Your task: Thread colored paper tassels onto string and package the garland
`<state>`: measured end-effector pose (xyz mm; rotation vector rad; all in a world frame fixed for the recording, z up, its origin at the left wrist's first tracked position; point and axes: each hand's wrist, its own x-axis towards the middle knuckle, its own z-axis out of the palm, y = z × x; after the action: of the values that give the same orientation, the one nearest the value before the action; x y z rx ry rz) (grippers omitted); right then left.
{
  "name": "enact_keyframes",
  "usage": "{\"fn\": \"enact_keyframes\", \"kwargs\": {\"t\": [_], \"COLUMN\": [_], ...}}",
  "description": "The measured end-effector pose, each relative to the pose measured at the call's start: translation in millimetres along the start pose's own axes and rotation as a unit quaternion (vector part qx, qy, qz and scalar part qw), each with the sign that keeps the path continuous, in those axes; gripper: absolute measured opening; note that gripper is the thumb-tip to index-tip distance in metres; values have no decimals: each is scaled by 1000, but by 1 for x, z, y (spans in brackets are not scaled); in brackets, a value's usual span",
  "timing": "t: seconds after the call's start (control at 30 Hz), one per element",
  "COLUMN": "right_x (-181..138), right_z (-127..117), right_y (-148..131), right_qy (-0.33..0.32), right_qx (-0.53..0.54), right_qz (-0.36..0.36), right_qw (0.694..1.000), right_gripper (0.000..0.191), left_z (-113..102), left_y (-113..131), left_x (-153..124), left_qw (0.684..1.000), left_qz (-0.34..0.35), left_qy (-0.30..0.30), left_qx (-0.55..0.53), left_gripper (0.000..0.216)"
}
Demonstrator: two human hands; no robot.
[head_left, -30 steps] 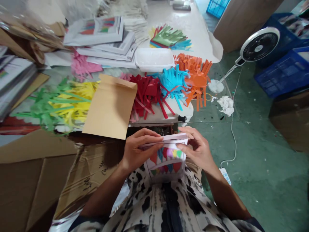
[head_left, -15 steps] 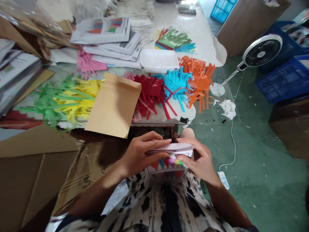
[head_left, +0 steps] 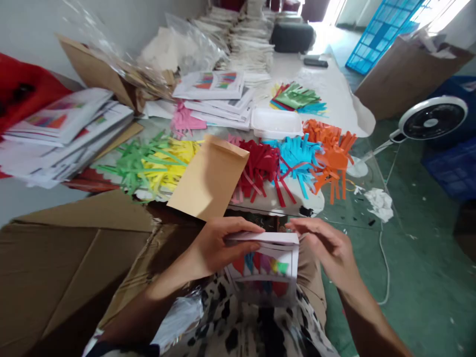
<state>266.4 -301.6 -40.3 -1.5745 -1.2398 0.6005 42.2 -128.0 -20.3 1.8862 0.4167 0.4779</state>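
In the head view my left hand grips a white folded printed paper by its upper left edge, thumb in front and fingers behind. Coloured pictures show on its front, and its top is folded over into a narrow flap. It hangs just in front of my patterned shirt. My right hand is just off the paper's right end, its fingers apart and nothing visible in them. Beyond my hands, a brown paper envelope lies tilted at the table's front edge, between yellow tissue strips and dark red ones.
Green, blue and orange fringed bundles line the table edge. Behind them are a white plastic tray and stacks of printed papers. Cardboard stands left; a fan is at right.
My right hand has let go of the paper and moved off to the right. My left hand still holds it. The view has tilted up and shifted left, showing more of the table's far end.
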Motion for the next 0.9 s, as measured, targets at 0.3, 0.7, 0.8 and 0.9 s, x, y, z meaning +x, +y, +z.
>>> {"fn": "enact_keyframes", "kwargs": {"t": [0.3, 0.7, 0.8, 0.9], "right_x": [187, 291, 297, 297], "right_z": [59, 118, 125, 129], "right_y": [7, 13, 11, 11], "right_qy": [35, -69, -77, -63], "right_qx": [-178, -340, -342, -337], "right_qz": [-135, -56, -51, -40], "right_qw": [974, 936, 935, 939], "right_gripper": [23, 33, 28, 21], "left_z": [-105, -143, -143, -143], "left_y": [-32, -86, -92, -99], "left_x": [59, 95, 100, 103], "left_qw": [999, 998, 997, 995], "left_qz": [-8, 41, 50, 59], "left_qy": [-13, 43, 62, 78], "left_qx": [-51, 12, 5, -5], "left_gripper": [24, 25, 26, 25]}}
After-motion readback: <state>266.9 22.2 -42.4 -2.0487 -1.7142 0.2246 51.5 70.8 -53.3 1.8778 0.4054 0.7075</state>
